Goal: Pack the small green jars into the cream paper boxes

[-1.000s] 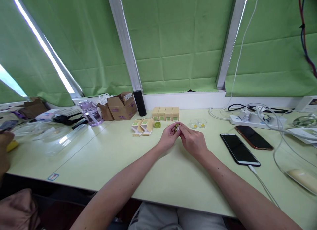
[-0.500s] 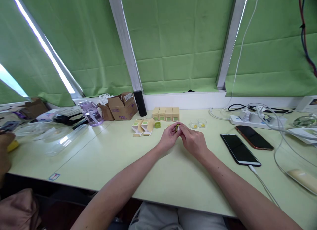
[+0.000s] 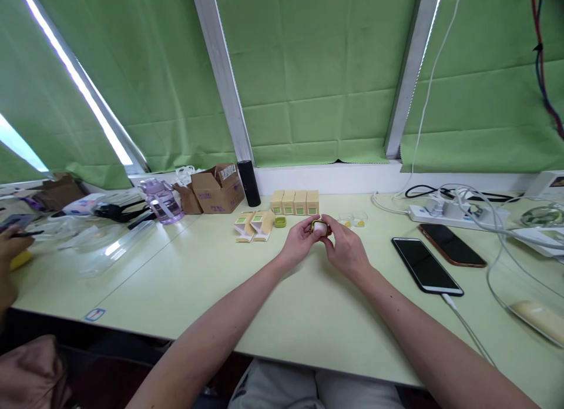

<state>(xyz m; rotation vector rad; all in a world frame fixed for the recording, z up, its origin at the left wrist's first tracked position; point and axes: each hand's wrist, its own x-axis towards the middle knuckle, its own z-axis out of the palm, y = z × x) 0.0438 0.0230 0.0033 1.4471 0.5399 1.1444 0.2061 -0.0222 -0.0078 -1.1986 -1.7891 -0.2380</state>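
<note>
Between both hands is a small green-rimmed case (image 3: 320, 226) with a white inside facing me. My left hand (image 3: 300, 241) grips its left side, and my right hand (image 3: 346, 244) pinches its right side. Behind my hands stands a row of several small beige boxes (image 3: 294, 203) with green labels. To the left of my left hand lie a small green tray-like piece (image 3: 280, 221) and two folded beige cartons (image 3: 255, 225). Two clear round cups (image 3: 352, 220) with yellow bits sit just past my right hand.
On the right lie two phones (image 3: 427, 265), a power strip (image 3: 458, 214) with tangled cables and a pale mouse (image 3: 540, 321). To the left stand a cardboard box (image 3: 218, 191), a black cylinder (image 3: 249, 184) and a purple bottle (image 3: 162, 202). Another person's hand (image 3: 9, 250) is at far left.
The green case in my hands has turned so that its white inside shows, and my right fingers have moved to its right side. The other person's hand now shows a dark pen-like object.
</note>
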